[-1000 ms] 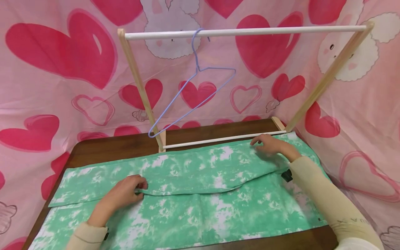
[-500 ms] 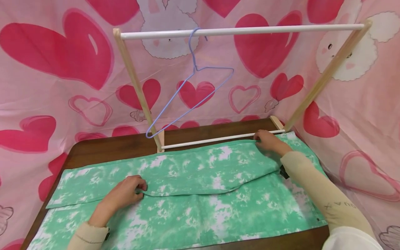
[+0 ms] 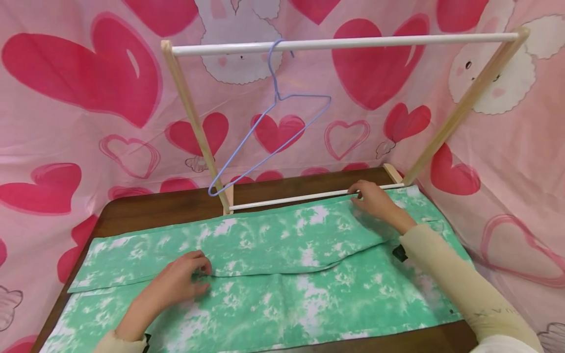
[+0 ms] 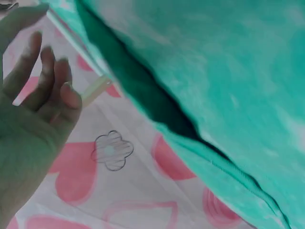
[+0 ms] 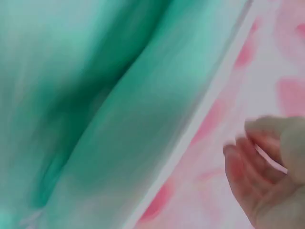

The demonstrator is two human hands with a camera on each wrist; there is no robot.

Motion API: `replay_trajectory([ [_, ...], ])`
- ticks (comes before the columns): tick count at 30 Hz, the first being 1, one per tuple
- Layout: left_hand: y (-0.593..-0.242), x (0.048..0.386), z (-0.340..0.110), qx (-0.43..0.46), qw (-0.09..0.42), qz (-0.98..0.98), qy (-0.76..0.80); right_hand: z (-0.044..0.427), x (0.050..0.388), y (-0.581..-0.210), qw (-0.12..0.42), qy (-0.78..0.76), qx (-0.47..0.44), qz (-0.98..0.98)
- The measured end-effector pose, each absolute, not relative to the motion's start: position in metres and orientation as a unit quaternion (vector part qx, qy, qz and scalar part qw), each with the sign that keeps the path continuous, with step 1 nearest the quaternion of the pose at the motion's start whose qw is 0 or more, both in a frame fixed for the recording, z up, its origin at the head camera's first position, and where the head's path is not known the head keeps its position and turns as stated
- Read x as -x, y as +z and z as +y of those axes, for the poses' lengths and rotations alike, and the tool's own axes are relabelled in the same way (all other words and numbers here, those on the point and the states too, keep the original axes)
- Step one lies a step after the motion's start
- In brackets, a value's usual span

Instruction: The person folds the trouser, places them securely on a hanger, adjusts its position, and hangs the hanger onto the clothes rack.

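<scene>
A green-and-white tie-dye cloth lies spread on the table, its far part folded over into a long flap. My left hand is over the flap's near edge at the left, thumb and fingers apart. In the left wrist view the left hand has loosely bent fingers and nothing in them. Near the cloth's far edge, my right hand is beside the rack's lower bar. The right wrist view shows the right hand with relaxed, bent fingers that hold nothing.
A wooden rack with a white top bar and a white lower bar stands behind the cloth. A blue hanger hangs from the top bar. Dark brown table shows at the back; a pink heart-print curtain surrounds it.
My left thumb and fingers have let go of the flap's edge and spread apart. The right hand moved to the far edge, then slid slightly left along it. The cloth lies nearly the same.
</scene>
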State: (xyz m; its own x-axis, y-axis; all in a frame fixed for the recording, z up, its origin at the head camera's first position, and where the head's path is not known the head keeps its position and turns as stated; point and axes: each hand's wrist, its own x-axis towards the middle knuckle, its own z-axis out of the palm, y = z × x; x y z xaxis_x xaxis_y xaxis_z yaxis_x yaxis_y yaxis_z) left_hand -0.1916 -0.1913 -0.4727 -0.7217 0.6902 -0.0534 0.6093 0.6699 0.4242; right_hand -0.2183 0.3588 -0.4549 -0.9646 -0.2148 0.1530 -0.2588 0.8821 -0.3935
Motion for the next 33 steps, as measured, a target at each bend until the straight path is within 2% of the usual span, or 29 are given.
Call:
replay_trajectory([
  [3,-0.468,0.183,-0.202,-0.346,0.19,0.886,0.245,0.324,0.191,-0.44,0.005,0.226,-0.211,-0.951],
  [6,-0.47,0.174,-0.219,-0.331,0.265,0.858,0.291,0.29,0.157,-0.436,-0.088,0.245,-0.284,-0.923],
  [9,-0.477,0.165,-0.237,-0.315,0.303,0.845,0.308,0.263,0.123,-0.445,-0.178,0.256,-0.333,-0.89],
  [12,-0.485,0.154,-0.255,-0.298,0.311,0.851,0.3,0.244,0.094,-0.459,-0.225,0.235,-0.369,-0.871],
  [14,-0.49,0.148,-0.265,-0.296,0.3,0.86,0.287,0.236,0.079,-0.468,-0.226,0.209,-0.392,-0.867],
  [18,-0.498,0.143,-0.281,-0.297,0.271,0.877,0.264,0.229,0.059,-0.484,-0.191,0.176,-0.43,-0.865],
  [26,-0.498,0.135,-0.294,-0.201,0.247,0.935,0.156,0.213,0.042,-0.496,-0.108,0.173,-0.445,-0.872],
  [29,-0.497,0.135,-0.295,-0.219,0.237,0.932,0.167,0.211,0.042,-0.494,-0.125,0.192,-0.437,-0.87],
  [33,-0.491,0.135,-0.3,-0.269,0.229,0.912,0.21,0.212,0.047,-0.48,-0.194,0.245,-0.422,-0.851],
])
